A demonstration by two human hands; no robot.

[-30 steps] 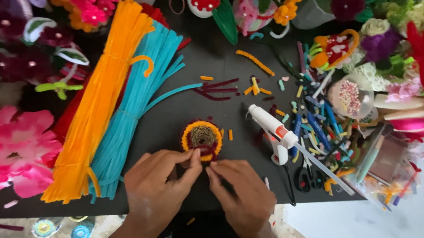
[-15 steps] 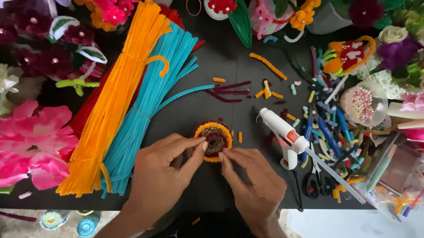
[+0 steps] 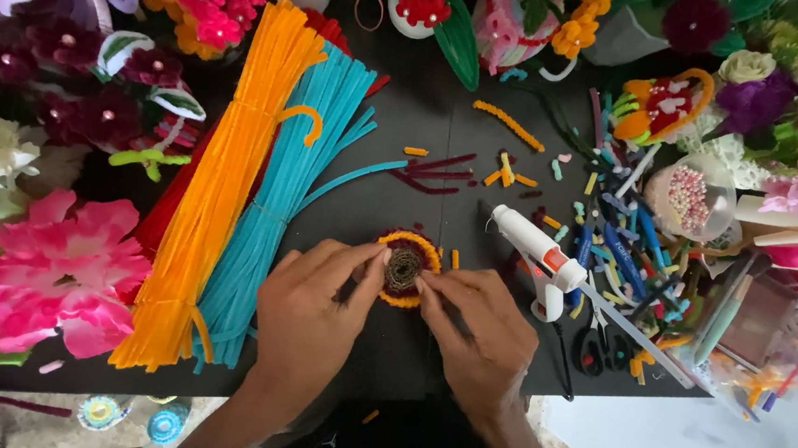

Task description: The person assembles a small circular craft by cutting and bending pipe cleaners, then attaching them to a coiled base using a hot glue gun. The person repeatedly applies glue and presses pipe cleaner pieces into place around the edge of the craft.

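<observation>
A small round pipe-cleaner flower [image 3: 408,265], with a dark coiled centre, a maroon ring and an orange rim, lies on the black table [image 3: 430,128]. My left hand [image 3: 316,309] pinches its left edge with thumb and fingers. At the disc's lower right edge, the fingertips of my right hand [image 3: 477,331] press against it. Both hands grip the flower from opposite sides.
Long bundles of orange [image 3: 227,170] and teal [image 3: 293,175] pipe cleaners lie to the left. A white glue gun [image 3: 537,252] rests right of the flower, beside scissors [image 3: 595,351] and several cut pipe-cleaner scraps. Artificial flowers ring the table, with a large pink one [image 3: 47,272] at left.
The view has shifted, so the flower and hands sit lower in the frame. My fingers have closed tighter around the disc's edges.
</observation>
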